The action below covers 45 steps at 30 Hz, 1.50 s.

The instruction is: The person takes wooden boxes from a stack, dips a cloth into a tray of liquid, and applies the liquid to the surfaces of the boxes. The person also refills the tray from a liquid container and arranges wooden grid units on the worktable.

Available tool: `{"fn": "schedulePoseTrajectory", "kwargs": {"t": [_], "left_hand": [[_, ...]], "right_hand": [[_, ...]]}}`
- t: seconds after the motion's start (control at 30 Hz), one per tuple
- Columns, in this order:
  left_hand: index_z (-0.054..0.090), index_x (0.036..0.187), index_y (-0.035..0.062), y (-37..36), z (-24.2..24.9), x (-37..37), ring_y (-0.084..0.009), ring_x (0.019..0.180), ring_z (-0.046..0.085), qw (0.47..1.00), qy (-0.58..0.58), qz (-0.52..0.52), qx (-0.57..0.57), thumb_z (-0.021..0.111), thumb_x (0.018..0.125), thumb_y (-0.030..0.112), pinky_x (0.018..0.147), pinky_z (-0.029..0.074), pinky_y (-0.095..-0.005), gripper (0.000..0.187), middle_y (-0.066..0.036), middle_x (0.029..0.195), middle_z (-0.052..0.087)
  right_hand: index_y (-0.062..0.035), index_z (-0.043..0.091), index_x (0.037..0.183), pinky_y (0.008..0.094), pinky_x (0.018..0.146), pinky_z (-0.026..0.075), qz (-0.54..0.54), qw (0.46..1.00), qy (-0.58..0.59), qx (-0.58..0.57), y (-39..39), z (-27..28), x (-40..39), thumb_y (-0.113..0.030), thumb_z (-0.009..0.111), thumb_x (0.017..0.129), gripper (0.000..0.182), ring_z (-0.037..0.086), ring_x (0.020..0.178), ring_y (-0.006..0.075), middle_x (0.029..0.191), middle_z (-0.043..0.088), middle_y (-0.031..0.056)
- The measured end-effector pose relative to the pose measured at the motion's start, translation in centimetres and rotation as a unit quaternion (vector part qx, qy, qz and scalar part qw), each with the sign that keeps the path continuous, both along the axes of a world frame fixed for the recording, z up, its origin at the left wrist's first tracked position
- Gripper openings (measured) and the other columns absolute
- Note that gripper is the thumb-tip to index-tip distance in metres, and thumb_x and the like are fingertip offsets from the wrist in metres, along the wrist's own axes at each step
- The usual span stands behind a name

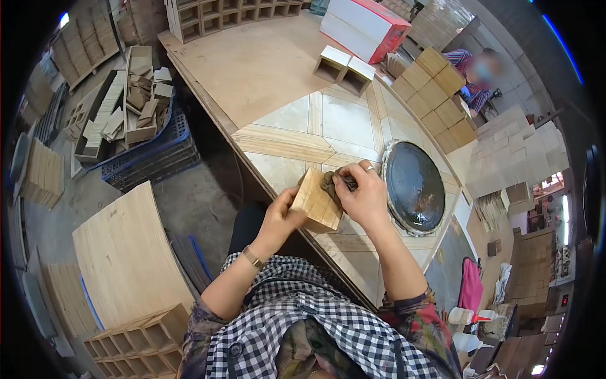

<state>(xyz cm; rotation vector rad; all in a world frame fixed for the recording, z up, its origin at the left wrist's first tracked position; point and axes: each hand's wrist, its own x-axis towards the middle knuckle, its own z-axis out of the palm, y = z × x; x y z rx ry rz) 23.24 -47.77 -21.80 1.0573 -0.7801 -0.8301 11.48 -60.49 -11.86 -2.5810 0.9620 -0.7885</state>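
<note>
Left hand point(276, 221) grips wooden box point(319, 201), apparently steadying it; right hand point(365, 194) pinches dark rag point(334, 184) against it, near round black tray point(415, 187).

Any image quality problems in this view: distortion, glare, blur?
Head view: strong fisheye bend, black corners; blown-out spot on the dark liquid in the round tray; bright ceiling lights at the edges; co-worker's face blurred out; wooden block and both hands, left and right, fairly sharp.

The hands point(320, 204) hold a wooden box point(317, 203) and dark cloth point(334, 184).
</note>
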Motion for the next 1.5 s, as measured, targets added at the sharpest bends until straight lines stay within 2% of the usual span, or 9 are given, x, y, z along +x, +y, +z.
{"fn": "schedulePoseTrajectory", "kwargs": {"t": [0.07,0.1,0.23,0.43,0.67,0.87,1.03,1.33,1.5], "left_hand": [[0.054,0.118,-0.002,1.2,-0.9,0.1,-0.0165,0.092,0.059,0.989,-0.148,-0.015,0.027,0.069,0.085,0.027,0.082,0.047,-0.0309,0.047,-0.013,0.103,0.063],[0.057,0.115,0.0001,1.4,-0.5,0.3,-0.0143,0.093,0.062,0.989,-0.117,-0.038,0.08,0.075,0.075,0.009,0.081,0.049,-0.0315,0.044,-0.013,0.099,0.066],[0.062,0.105,0.0012,1.3,-0.5,1.1,-0.0123,0.082,0.063,0.987,-0.113,-0.081,0.075,0.071,0.077,0.004,0.075,0.05,-0.0283,0.029,-0.009,0.087,0.068],[0.062,0.101,0.0006,1.0,-0.4,1.0,-0.0121,0.08,0.062,0.988,-0.116,-0.085,0.063,0.071,0.078,0.004,0.074,0.05,-0.0283,0.025,-0.009,0.087,0.068],[0.063,0.104,0.0015,1.3,-1.9,0.5,-0.0136,0.081,0.063,0.992,-0.103,-0.047,0.049,0.071,0.078,0.006,0.073,0.05,-0.0286,0.028,-0.01,0.087,0.068],[0.062,0.104,0.0,0.9,-0.9,0.7,-0.0157,0.08,0.064,0.989,-0.109,-0.074,0.073,0.072,0.077,0.007,0.073,0.05,-0.0284,0.03,-0.012,0.087,0.067],[0.062,0.104,0.0001,0.9,-0.6,0.7,-0.0136,0.081,0.063,0.989,-0.103,-0.087,0.054,0.071,0.077,0.006,0.072,0.049,-0.0284,0.03,-0.012,0.087,0.067],[0.063,0.102,0.0004,1.0,-0.3,0.8,-0.0137,0.081,0.065,0.987,-0.121,-0.078,0.077,0.072,0.077,0.005,0.073,0.05,-0.0278,0.026,-0.011,0.088,0.068],[0.063,0.102,0.0,1.0,-0.4,0.9,-0.0132,0.081,0.064,0.984,-0.12,-0.09,0.092,0.071,0.078,0.005,0.073,0.05,-0.0277,0.026,-0.011,0.087,0.068]], "right_hand": [[-0.0067,0.063,0.08,0.0425,0.06,0.049,-0.011,1.0,0.011,0.023,0.0,0.1,0.3,-0.019,0.067,0.077,0.013,0.061,0.068,0.0322,0.082,0.059,0.0134],[-0.0066,0.063,0.079,0.0429,0.06,0.049,-0.014,0.999,0.019,0.035,0.1,0.1,0.5,-0.019,0.067,0.077,0.013,0.061,0.068,0.0327,0.081,0.059,0.0139],[-0.0074,0.063,0.081,0.0453,0.061,0.049,0.09,0.992,0.09,0.013,5.2,1.3,0.8,-0.019,0.065,0.078,0.012,0.061,0.069,0.0356,0.081,0.058,0.017],[-0.0049,0.062,0.081,0.0471,0.059,0.049,0.002,0.997,0.066,-0.038,-0.7,-0.3,3.3,-0.02,0.064,0.08,0.015,0.061,0.068,0.0369,0.084,0.059,0.018],[-0.0097,0.061,0.081,0.0399,0.054,0.048,0.156,0.986,0.026,-0.058,6.6,0.7,3.4,-0.013,0.069,0.075,0.011,0.06,0.062,0.0313,0.082,0.055,0.0115],[-0.0064,0.063,0.08,0.0404,0.057,0.05,0.016,0.998,0.055,-0.01,0.5,0.5,-0.8,-0.016,0.066,0.078,0.01,0.061,0.068,0.0325,0.079,0.059,0.015],[-0.0067,0.064,0.079,0.0401,0.06,0.05,0.062,0.997,0.023,-0.028,3.4,0.0,3.5,-0.014,0.069,0.076,0.009,0.061,0.068,0.0325,0.081,0.059,0.0138],[-0.0053,0.062,0.08,0.036,0.059,0.051,0.088,0.99,-0.019,0.107,2.9,0.9,-3.7,-0.01,0.072,0.073,0.013,0.061,0.066,0.0281,0.082,0.058,0.0105],[-0.004,0.06,0.081,0.0418,0.059,0.05,0.09,0.992,0.088,0.027,3.3,0.8,0.9,-0.018,0.066,0.079,0.015,0.061,0.067,0.0336,0.087,0.058,0.0141]]}}
